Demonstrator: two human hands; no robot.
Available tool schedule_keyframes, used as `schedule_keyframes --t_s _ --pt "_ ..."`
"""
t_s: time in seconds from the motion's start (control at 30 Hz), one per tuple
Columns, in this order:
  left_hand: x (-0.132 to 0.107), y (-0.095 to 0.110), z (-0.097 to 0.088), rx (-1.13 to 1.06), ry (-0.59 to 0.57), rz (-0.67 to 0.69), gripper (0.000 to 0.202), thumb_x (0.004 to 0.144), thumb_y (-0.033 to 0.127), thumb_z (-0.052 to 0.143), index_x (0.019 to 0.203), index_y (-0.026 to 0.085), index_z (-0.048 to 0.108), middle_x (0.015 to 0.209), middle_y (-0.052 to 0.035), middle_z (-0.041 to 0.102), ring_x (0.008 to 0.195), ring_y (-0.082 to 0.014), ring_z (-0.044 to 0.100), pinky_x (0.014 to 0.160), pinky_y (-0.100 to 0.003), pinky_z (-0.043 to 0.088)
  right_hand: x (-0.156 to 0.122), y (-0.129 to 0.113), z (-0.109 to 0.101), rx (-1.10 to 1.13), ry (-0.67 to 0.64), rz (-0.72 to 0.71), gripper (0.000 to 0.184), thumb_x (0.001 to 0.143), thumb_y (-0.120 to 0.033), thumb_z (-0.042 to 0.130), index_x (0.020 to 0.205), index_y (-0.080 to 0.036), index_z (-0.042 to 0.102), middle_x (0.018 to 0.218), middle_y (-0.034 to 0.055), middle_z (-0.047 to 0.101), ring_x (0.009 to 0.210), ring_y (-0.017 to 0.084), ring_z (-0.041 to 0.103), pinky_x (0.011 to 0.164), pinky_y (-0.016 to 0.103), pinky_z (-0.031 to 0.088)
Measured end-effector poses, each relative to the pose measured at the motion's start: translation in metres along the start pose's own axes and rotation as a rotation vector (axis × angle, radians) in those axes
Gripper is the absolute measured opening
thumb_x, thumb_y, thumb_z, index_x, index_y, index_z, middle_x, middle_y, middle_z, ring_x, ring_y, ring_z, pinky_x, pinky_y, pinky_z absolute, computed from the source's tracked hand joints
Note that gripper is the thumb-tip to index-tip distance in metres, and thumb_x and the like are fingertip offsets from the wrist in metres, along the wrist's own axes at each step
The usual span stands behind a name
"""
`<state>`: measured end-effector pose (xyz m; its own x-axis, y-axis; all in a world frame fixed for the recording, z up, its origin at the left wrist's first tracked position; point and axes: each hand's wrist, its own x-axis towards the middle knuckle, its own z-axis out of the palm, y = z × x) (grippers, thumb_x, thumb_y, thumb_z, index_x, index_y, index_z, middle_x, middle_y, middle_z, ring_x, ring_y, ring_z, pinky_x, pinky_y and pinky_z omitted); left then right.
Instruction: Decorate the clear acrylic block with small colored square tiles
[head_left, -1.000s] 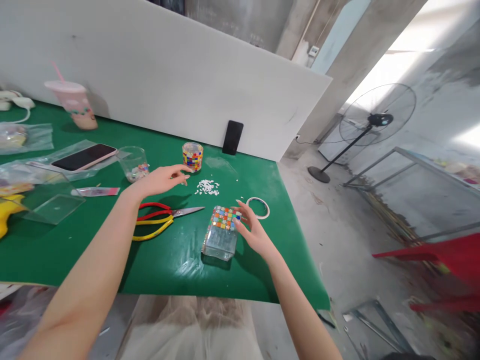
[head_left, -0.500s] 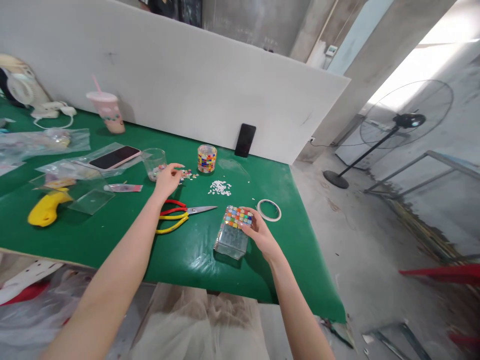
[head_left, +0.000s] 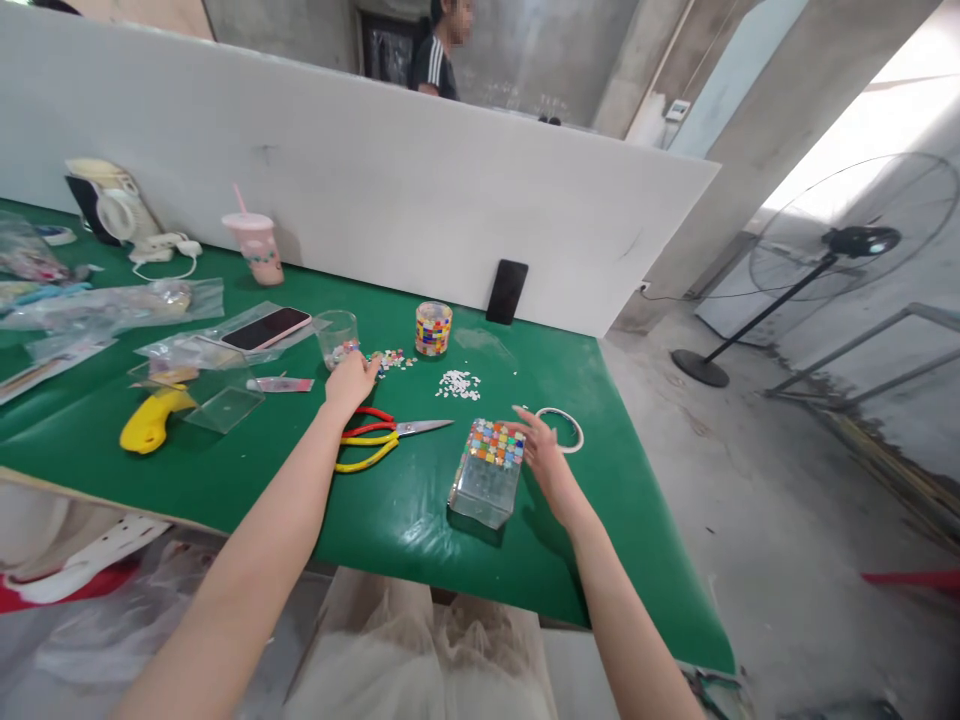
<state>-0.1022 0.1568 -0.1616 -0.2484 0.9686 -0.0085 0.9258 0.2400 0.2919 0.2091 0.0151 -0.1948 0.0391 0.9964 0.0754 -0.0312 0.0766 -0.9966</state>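
My left hand [head_left: 351, 384] is at the near edge of a small pile of coloured mosaic tiles [head_left: 395, 360], its fingers bunched together. Whether a tile is between the fingertips is hidden. Just behind it stands a clear cup [head_left: 334, 338] with tiles in the bottom. My right hand [head_left: 551, 462] has its fingers spread beside a clear square container [head_left: 486, 490]. Rows of coloured mosaic tiles [head_left: 495, 442] cover the container's far part; the near part is bare. I cannot tell whether a fingertip still touches it. A roll of white tape [head_left: 568, 430] lies behind this hand.
Scissors [head_left: 397, 432] with red and yellow handles lie between my arms. White bits [head_left: 458, 384] are heaped mid-table near a round tiled jar [head_left: 433, 330]. A black phone [head_left: 507, 292] leans on the white board. Leftward are a yellow glue gun [head_left: 154, 420], pink tumbler [head_left: 256, 250] and phone [head_left: 266, 328].
My right hand has loosened from the square container, its fingers lifting off and spreading. My left hand has lowered its fingers at the tile pile. A person now shows behind the board; the view has shifted.
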Motion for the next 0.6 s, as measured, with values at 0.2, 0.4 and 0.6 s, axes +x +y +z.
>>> schedule_keyframes --t_s 0.2,0.4,0.6 --pt "-0.001 0.024 0.01 0.209 0.0 0.054 0.036 0.096 0.038 0.058 0.123 0.015 0.059 0.12 -0.011 0.063 0.104 -0.024 0.064 0.087 -0.045 0.056 0.012 0.009 -0.031 -0.165 0.251 -0.161 0.05 0.082 -0.059 0.063 0.116 -0.023 0.057 0.098 0.0075 0.069 0.095 0.025 0.068 0.088 0.044 0.053" --pt "0.016 0.029 -0.002 0.357 -0.106 0.248 0.033 0.095 0.035 0.059 0.122 0.015 0.059 0.121 -0.0106 0.063 0.105 -0.0239 0.064 0.087 -0.045 0.056 0.018 0.019 -0.052 -0.357 0.473 -0.269 0.035 0.091 -0.043 0.062 0.114 -0.016 0.059 0.084 0.0003 0.063 0.073 0.016 0.062 0.073 0.036 0.054" --pt "0.02 0.024 -0.009 0.393 -0.16 0.357 0.033 0.095 0.033 0.06 0.123 0.015 0.059 0.122 -0.0103 0.062 0.104 -0.0232 0.064 0.087 -0.044 0.056 0.025 0.026 -0.062 -0.502 0.484 -0.276 0.031 0.097 -0.039 0.056 0.117 -0.015 0.059 0.092 0.0026 0.066 0.072 0.014 0.064 0.069 0.033 0.056"
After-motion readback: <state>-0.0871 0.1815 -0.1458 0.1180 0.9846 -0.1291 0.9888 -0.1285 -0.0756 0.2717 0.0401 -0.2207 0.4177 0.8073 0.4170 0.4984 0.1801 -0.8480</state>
